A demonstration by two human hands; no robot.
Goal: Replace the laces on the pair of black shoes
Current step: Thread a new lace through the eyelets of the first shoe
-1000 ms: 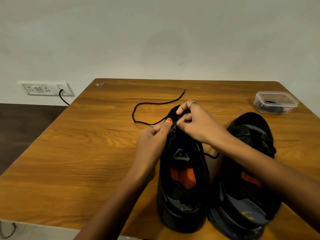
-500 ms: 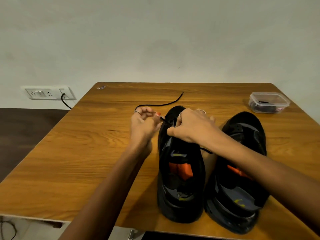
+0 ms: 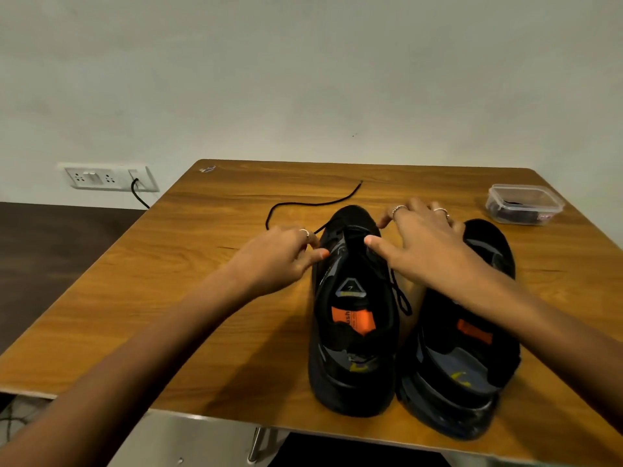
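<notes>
While the two black shoes stand side by side near the front edge of the brown wooden table point(image 3: 188, 284), both hands are now in new spots. Half a second ago the right hand point(image 3: 421, 244) was curled over the front of the left black shoe point(image 3: 354, 315). Now it has lifted and spread out, with straight fingers and nothing in it. It hovers over the toe ends of both shoes, and its thumb points at the left shoe's tongue. The left hand point(image 3: 283, 254) has slid a little lower, just beside the left shoe. Its fingers are curled and they pinch the thin black lace point(image 3: 313, 203). From the hand the lace runs into the front of the shoe. Its loose part loops away across the table toward the far side and ends there. Another bit of black lace hangs down between the two shoes. The right black shoe point(image 3: 462, 348) stands touching the left one, partly hidden under the right arm. A small clear plastic box point(image 3: 524, 203) with something dark inside sits at the far right corner. A white wall socket point(image 3: 108, 178) with a black cord plugged in is on the wall at the left.
</notes>
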